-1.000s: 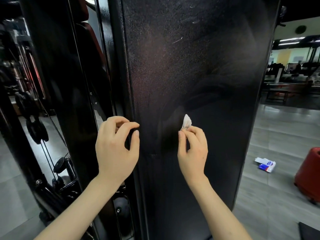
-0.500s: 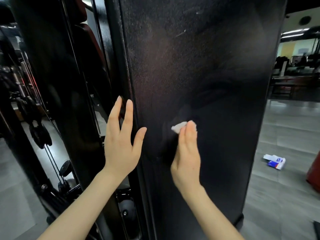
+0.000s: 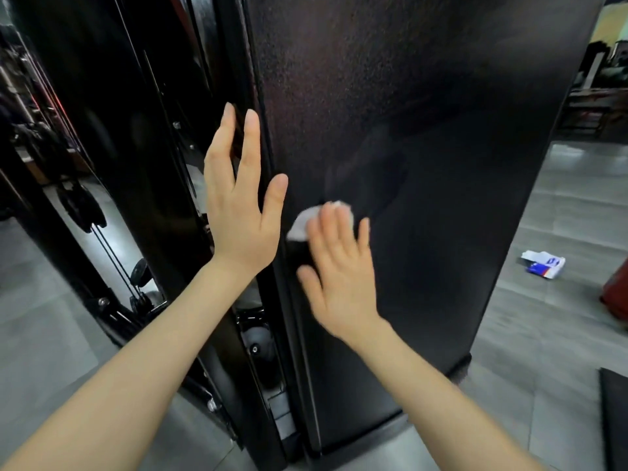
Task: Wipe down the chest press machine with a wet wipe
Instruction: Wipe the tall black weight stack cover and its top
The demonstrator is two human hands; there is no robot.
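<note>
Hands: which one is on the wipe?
The right hand: it presses the white wipe flat on the black panel. The left hand holds nothing.

Right hand [image 3: 339, 277] presses wet wipe [image 3: 302, 224] flat on black panel [image 3: 424, 130].

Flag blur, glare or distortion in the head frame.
Head view: right hand and wipe are motion-blurred; left hand is sharp. Head view: the panel is dim, with a soft speckled sheen up top and faint reflections, no hard glare. Head view: the wide-angle lens bows the panel's edges.
</note>
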